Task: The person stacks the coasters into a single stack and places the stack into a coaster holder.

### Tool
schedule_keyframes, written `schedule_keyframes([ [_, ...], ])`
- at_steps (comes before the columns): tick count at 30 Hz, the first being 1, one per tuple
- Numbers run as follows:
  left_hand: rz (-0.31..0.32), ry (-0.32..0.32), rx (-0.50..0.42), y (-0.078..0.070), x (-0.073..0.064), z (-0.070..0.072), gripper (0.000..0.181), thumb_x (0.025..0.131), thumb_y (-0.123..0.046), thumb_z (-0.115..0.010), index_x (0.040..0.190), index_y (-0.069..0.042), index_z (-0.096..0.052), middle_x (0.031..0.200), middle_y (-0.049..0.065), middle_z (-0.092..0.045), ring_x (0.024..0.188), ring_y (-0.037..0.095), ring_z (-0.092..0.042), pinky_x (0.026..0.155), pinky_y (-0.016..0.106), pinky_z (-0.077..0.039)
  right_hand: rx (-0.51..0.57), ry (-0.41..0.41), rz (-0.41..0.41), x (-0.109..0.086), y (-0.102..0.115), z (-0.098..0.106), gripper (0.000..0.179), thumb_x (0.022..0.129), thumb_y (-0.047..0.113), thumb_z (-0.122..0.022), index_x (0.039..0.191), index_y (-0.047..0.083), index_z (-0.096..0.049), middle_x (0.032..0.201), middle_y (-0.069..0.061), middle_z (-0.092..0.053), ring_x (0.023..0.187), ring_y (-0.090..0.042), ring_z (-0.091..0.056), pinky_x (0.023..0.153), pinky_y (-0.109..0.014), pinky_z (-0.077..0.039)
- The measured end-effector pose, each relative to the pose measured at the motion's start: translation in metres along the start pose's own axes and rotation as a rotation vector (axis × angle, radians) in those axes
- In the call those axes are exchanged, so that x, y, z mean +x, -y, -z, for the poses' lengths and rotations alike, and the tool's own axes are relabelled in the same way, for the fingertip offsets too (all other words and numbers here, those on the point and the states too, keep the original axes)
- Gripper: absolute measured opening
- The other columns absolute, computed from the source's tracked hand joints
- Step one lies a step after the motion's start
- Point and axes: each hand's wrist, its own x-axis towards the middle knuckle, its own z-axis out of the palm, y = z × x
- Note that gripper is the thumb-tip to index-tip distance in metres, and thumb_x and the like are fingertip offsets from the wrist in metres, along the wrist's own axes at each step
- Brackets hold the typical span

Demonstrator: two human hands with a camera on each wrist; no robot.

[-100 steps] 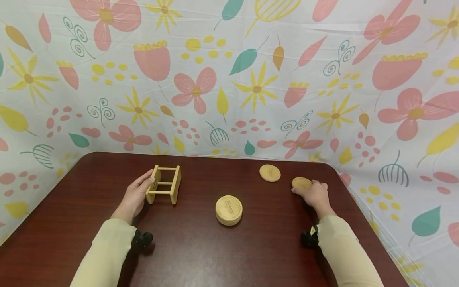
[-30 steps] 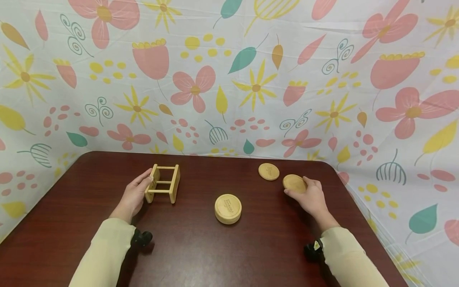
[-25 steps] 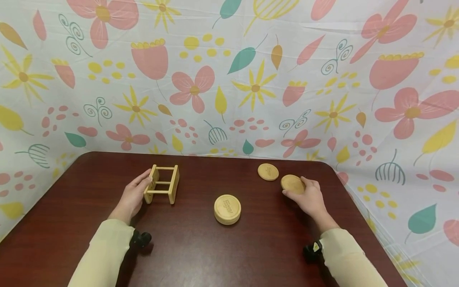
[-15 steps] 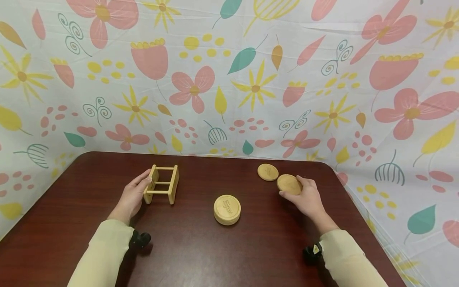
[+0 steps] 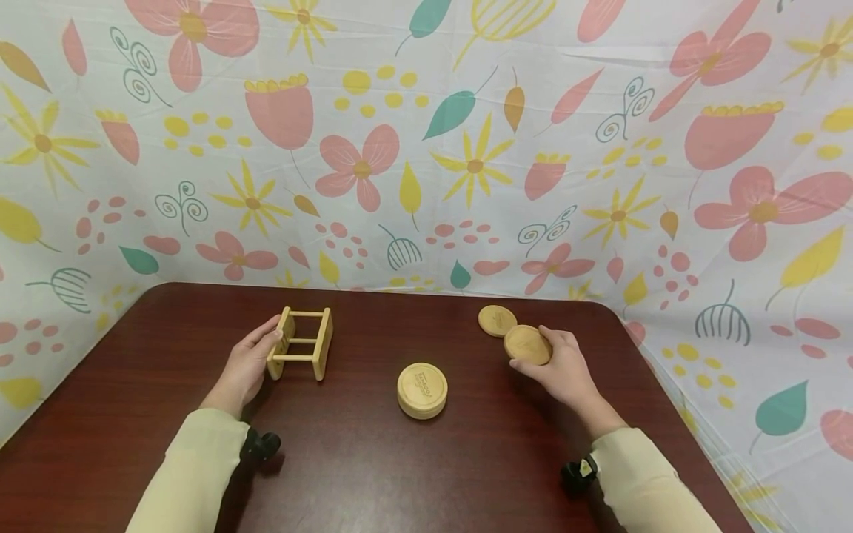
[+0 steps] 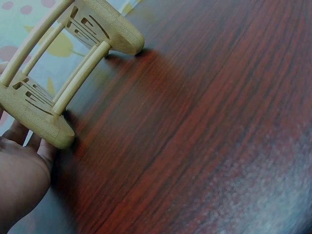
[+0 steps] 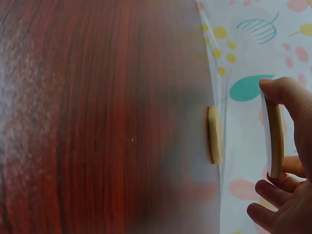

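My left hand [image 5: 246, 363] grips the left side panel of a small bamboo coaster holder [image 5: 323, 344], which stands on the table. Slotted end panels joined by rods make up the holder [image 6: 36, 117] in the left wrist view. Between thumb and fingers my right hand [image 5: 563, 363] pinches a round bamboo coaster [image 5: 526, 345]. Seen edge-on in the right wrist view, this held coaster [image 7: 276, 136] is clear of the tabletop. Just behind it a second coaster [image 5: 496, 320] lies flat. A short stack of coasters [image 5: 423, 389], with engraved lettering on top, sits between my hands.
The dark reddish-brown wooden table [image 5: 373, 466] has rounded far corners. A flower-patterned cloth [image 5: 426, 148] hangs behind it and along its right side. Black devices are strapped to both wrists, the right device [image 5: 578, 474] lying near the tabletop.
My right hand has carried the coaster leftward from near the table's right edge, up beside the flat coaster. The left hand, the holder and the stack have stayed in place.
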Motion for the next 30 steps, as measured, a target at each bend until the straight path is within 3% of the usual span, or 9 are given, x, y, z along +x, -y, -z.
schedule_keyframes([
  [30,-0.005,0.006,0.008,0.000,0.000,0.001,0.057,0.099,-0.036,-0.047,0.151,-0.024,-0.026,0.159,0.005,-0.016,0.144,0.021,-0.021,0.118,0.037,-0.020,0.037,0.046,0.086,-0.004,0.023,-0.005,0.090,0.071,0.043,-0.081,0.137,-0.005,-0.044,0.128,-0.022,-0.045,0.117,-0.036,-0.047,0.098,-0.052,-0.039],
])
